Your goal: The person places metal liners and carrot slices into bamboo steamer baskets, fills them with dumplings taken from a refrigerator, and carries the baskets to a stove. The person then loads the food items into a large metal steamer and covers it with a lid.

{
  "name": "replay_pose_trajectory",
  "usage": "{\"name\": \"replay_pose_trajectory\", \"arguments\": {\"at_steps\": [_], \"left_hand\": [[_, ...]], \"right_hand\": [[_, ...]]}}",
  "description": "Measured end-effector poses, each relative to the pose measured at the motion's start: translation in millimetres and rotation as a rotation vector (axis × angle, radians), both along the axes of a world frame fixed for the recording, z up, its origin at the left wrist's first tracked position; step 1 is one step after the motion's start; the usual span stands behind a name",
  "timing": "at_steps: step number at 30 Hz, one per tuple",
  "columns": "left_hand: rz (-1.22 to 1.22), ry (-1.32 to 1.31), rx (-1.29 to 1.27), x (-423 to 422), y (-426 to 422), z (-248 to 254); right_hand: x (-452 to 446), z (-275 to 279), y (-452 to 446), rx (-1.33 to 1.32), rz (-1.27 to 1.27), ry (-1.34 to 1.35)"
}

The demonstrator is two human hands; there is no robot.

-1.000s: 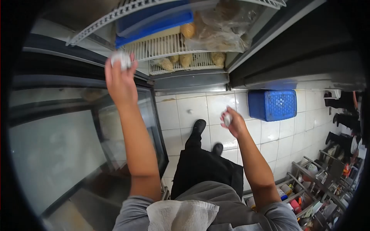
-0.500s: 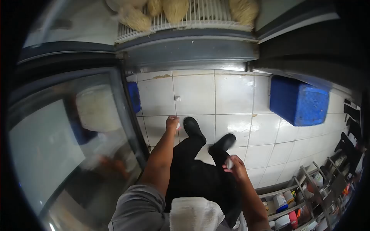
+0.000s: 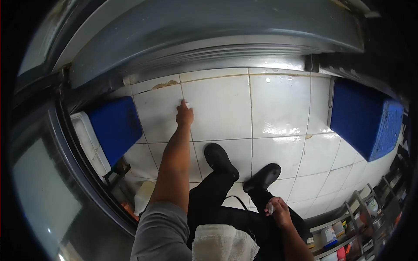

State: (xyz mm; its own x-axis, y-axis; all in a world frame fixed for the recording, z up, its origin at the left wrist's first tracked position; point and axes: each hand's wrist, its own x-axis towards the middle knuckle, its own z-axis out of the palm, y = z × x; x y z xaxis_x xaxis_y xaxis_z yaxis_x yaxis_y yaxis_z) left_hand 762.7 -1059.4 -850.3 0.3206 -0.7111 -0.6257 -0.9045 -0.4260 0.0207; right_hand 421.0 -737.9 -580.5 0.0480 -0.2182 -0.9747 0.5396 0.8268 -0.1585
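Observation:
Down at the white tiled floor, my left hand (image 3: 185, 114) has its fingers closed at a small white object (image 3: 188, 105), which is mostly covered by the fingertips. My right hand (image 3: 279, 212) is closed around another small white item (image 3: 271, 209), above my right thigh near the knee. What these items are cannot be made out. My black shoes (image 3: 220, 161) stand on the tiles between the two hands.
A blue crate (image 3: 115, 130) with a white rim is at the left beside the glass door (image 3: 43, 182). Another blue crate (image 3: 363, 117) stands at the right. The grey fridge base (image 3: 217, 32) crosses the top. Shelves with containers (image 3: 328, 237) are at lower right.
The view has dropped from the fridge shelves to the floor. My left hand has come down from the shelf to the small white object on the tiles. My right hand has lowered, still closed.

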Motion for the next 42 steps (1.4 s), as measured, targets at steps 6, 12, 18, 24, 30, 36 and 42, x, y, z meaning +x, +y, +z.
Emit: {"name": "replay_pose_trajectory", "arguments": {"at_steps": [6, 12, 18, 24, 30, 36, 42], "left_hand": [[0.375, 0.689, 0.100, -34.2, 32.3, 64.8], [0.389, 1.185, 0.682, -184.4, 107.3, 285.0], [-0.203, 1.245, 1.194, -364.8, 198.7, 539.8], [-0.672, 1.327, 1.449, -528.4, 356.1, 678.2], [-0.597, 1.233, 1.730, -637.5, 552.0, 772.4], [-1.053, 1.054, 1.797, -698.4, 720.3, 825.2], [-1.235, 0.869, 1.961, -768.5, 884.1, 877.8]], "right_hand": [[-2.3, 32.4, 0.0, -0.042, -0.132, -0.042], [-19.2, 170.9, 48.2, -0.207, -0.309, -0.080], [-58.2, 312.6, 179.8, -0.425, -0.703, 0.021], [-62.7, 400.7, 346.4, -0.459, -1.227, 0.348], [-50.5, 458.1, 483.5, -0.505, -1.917, 0.900], [-75.1, 554.8, 583.9, -0.661, -2.315, 1.295], [-105.5, 607.8, 698.9, -0.197, -2.274, 1.603]]}}
